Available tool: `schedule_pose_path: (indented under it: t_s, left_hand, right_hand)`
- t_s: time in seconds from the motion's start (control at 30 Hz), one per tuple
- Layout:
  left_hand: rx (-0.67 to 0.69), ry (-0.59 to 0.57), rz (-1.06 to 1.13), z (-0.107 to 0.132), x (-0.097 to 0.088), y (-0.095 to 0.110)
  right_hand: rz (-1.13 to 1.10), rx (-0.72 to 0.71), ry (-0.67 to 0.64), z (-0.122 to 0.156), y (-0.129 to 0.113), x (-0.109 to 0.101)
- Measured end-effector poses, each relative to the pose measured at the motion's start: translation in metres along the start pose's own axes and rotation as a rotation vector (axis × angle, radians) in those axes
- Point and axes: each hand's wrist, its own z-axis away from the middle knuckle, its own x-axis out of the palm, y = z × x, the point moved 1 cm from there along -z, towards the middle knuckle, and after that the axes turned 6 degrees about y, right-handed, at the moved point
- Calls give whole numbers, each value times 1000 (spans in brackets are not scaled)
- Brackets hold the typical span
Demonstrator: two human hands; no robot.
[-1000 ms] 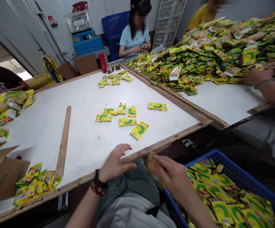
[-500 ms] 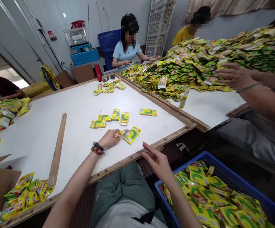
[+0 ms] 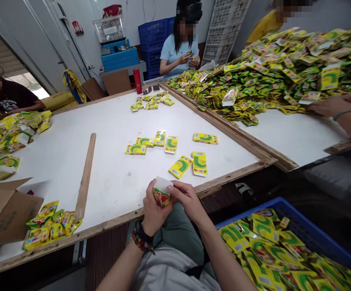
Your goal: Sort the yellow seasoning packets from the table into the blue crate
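My left hand [image 3: 156,212] is wrapped round a small carton [image 3: 162,197] with a red and green printed side, at the table's front edge. My right hand [image 3: 188,199] pinches the white flap at the carton's top with thumb and fingers. Part of the carton is hidden by my fingers. Just beyond my hands, two yellow boxes lie side by side: a tilted box [image 3: 180,166] and a more upright box [image 3: 199,163]. Farther back are several more yellow boxes [image 3: 171,144].
A blue crate [image 3: 280,204] full of yellow packs stands at my right. Left are a wooden strip [image 3: 86,176], foil packets [image 3: 52,224] and a cardboard box [image 3: 8,214]. A large heap of packs [image 3: 269,76] lies beyond the wooden rail [image 3: 223,125]. Co-workers sit around.
My left hand has come back from the tabletop to the front edge, and my right hand, open before, has joined it on the carton. Another yellow box now lies at the front right.
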Motion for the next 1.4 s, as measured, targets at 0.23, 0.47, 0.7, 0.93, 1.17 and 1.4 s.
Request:
schedule_pose_path:
  t_s: [0.23, 0.47, 0.7, 0.93, 1.17, 1.4]
  left_hand:
    - [171, -6, 86, 1, 6, -7]
    - [-93, -277, 71, -2, 3, 0]
    - [-143, -228, 13, -5, 4, -1]
    - [-157, -267, 75, -5, -2, 6]
    - [130, -631, -163, -104, -33, -28]
    - [-40, -538, -451, -233, -35, -95]
  right_hand:
    - [-79, 19, 92, 6, 16, 1]
    - [278, -174, 126, 13, 12, 3]
    - [293, -93, 38, 7, 9, 1]
    - [555, -402, -56, 10, 19, 7]
    - [1154, -214, 227, 67, 1, -89]
    - [1390, -64, 218, 94, 7, -146]
